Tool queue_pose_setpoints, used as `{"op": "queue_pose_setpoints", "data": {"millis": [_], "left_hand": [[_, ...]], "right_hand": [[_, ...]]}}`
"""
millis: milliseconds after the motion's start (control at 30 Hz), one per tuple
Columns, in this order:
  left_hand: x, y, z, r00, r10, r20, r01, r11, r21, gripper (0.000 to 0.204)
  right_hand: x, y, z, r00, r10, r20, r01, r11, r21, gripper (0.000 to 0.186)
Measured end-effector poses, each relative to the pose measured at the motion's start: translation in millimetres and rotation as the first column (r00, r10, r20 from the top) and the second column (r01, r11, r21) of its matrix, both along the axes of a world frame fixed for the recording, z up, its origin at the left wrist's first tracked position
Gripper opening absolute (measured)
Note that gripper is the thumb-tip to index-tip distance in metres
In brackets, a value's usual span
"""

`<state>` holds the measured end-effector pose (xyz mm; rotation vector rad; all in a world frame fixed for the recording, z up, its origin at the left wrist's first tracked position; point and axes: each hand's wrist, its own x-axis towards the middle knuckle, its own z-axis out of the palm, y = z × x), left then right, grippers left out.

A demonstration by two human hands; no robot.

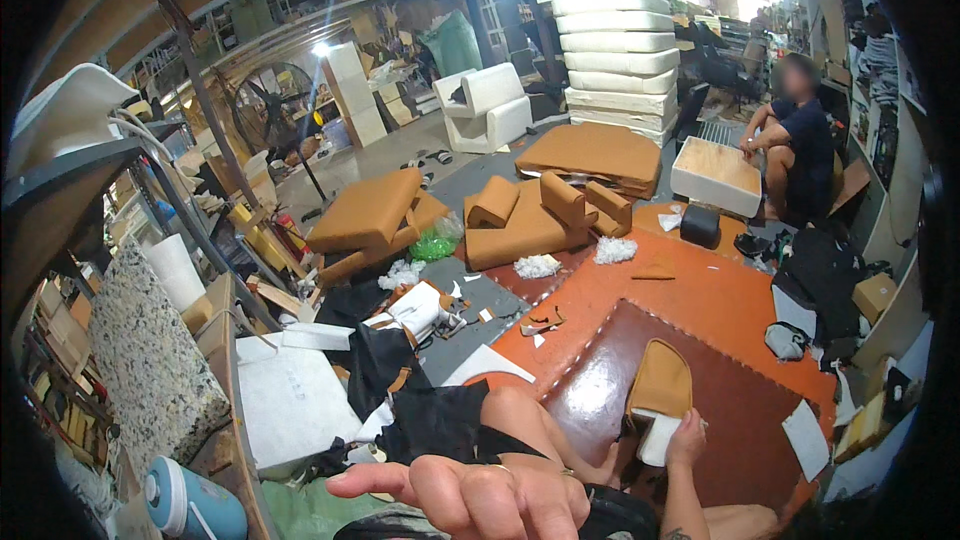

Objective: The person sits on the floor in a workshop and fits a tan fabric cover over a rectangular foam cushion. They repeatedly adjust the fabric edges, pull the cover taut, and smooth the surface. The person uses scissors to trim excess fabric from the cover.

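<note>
A: Item in hand?
B: One small cushion (657, 385), tan-orange cover over a white foam pad. The cover is pulled over the upper part only; white foam shows bare at the lower end. Rounded top, soft creases down the fabric.

A: Location?
B: Lower right of the view, standing roughly upright on a dark brown mat (740, 410), which lies on an orange floor covering (700, 300).

A: Right hand?
B: The right hand (686, 437) is closed on the cushion's lower edge, at the exposed foam, fingers wrapped around it.

A: Left hand?
B: The left hand (475, 495) is at the bottom centre, close to the camera, open and holding nothing, forefinger stretched out toward the left. It is well apart from the cushion.

A: Nearby stock?
B: Larger tan cushions (520, 220) piled on the floor beyond the mat, tufts of white stuffing (537, 266) beside them, black fabric (420, 410) left of the person's knee, a tall stack of white foam slabs (618, 35) at the back. A second person (797, 135) sits far right beside a white box-shaped piece (715, 178).
</note>
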<state>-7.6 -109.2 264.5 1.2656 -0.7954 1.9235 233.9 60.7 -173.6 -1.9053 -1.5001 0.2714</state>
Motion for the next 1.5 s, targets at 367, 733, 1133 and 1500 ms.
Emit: {"op": "queue_pose_setpoints", "data": {"millis": [367,733,1133,1500], "left_hand": [[16,6,-13,0.988,0.036,0.147,-0.033,0.999,-0.017,0.05],[15,2,-14,0.982,0.095,0.162,-0.083,0.993,-0.079,0.056],[15,4,-19,0.984,0.059,0.166,-0.035,0.989,-0.141,0.06],[16,1,-18,0.974,0.109,0.199,-0.071,0.98,-0.188,0.06]], "right_hand": [[-8,-3,13,1.0,0.01,0.011,-0.01,1.0,-0.027,0.032],[-6,-2,6,0.999,0.013,0.032,-0.013,1.0,0.01,0.03],[-7,-4,13,0.999,0.027,0.048,-0.029,0.999,0.042,0.031],[-1,3,-8,0.999,0.038,0.03,-0.041,0.993,0.112,0.031]]}}
